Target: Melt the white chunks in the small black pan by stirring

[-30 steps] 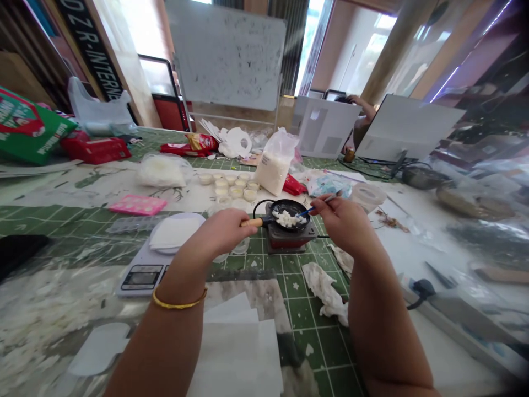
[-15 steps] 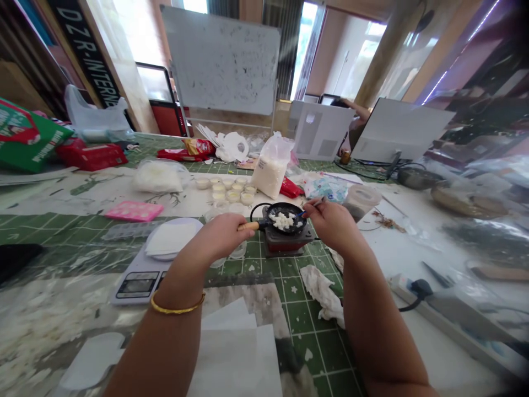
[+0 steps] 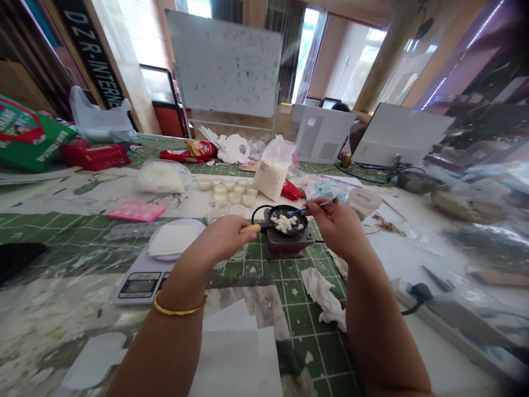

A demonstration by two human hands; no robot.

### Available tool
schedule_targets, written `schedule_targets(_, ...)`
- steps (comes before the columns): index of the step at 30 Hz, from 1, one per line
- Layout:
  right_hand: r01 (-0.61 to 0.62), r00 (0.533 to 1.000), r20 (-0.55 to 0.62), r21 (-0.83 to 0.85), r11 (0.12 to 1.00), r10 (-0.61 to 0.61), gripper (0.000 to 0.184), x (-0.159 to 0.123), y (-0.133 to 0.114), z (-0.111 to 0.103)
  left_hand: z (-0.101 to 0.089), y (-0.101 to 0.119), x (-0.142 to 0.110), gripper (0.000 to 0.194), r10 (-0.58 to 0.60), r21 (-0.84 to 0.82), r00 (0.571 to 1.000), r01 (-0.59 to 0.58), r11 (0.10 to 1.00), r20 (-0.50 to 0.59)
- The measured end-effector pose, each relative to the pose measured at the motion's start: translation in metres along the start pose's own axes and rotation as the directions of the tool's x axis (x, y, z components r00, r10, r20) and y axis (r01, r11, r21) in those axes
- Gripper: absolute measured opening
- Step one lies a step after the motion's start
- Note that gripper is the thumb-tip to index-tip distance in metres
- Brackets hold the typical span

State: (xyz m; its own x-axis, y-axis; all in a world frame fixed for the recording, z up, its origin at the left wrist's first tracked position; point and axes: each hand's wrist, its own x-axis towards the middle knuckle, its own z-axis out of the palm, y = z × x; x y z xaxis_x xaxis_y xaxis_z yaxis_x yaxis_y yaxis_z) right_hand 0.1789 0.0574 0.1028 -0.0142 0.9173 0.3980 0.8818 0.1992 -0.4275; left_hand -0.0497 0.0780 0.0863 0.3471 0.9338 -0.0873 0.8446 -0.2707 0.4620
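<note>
Carefully laid out at lower left of the frame, a digital kitchen scale (image 3: pixel 138 285) carries a round white dish (image 3: pixel 176 240) topped with white sheets, while a pink plastic tray (image 3: pixel 136 212) sits just above it on a green cutting mat (image 3: pixel 303 325). Beside the scale, the left hand (image 3: pixel 223 238), a gold bangle (image 3: pixel 179 305) on its wrist, wraps its curled fingers closely around the wooden handle (image 3: pixel 250 228) of a miniature black frying pan (image 3: pixel 295 216). The pan is at frame center, apparently resting on a small red stove (image 3: pixel 285 242), with a heap of white pieces (image 3: pixel 284 223) in its middle; that side grip seems to steady it while leaving the inside free. Small cups of pale contents (image 3: pixel 227 193) stand just behind it, below a bag of white grains (image 3: pixel 270 176). From the right, the right hand (image 3: pixel 333 229) pinches a slim blue-handled spatula (image 3: pixel 300 210) between thumb and forefinger, its tip reaching over the rim toward the heap; whether it touches them cannot be told. Crumpled tissue (image 3: pixel 322 300) lies below that hand.
</note>
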Motion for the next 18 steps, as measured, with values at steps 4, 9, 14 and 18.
schedule_targets(4, 0.012, 0.995, 0.098, -0.017, 1.0, -0.01, 0.029, 0.0, -0.001, 0.002, -0.001, 0.002, -0.001, 0.032, -0.014, -0.014, 1.0, 0.014, 1.0, 0.006)
schedule_targets(9, 0.035, 0.999, 0.042, -0.003, 0.999, -0.035, 0.031, -0.002, -0.005, 0.005, -0.001, 0.002, -0.001, 0.033, -0.011, -0.016, 1.0, 0.012, 1.0, 0.007)
schedule_targets(14, 0.029, 0.994, 0.105, -0.032, 0.999, -0.025, 0.029, -0.002, -0.008, 0.008, -0.002, 0.002, -0.001, 0.03, -0.017, -0.021, 1.0, 0.017, 1.0, 0.013)
schedule_targets(18, 0.013, 1.0, 0.011, -0.013, 1.0, -0.013, 0.029, 0.001, -0.006, 0.011, -0.002, 0.004, -0.001, 0.03, -0.013, -0.011, 1.0, 0.013, 1.0, 0.01)
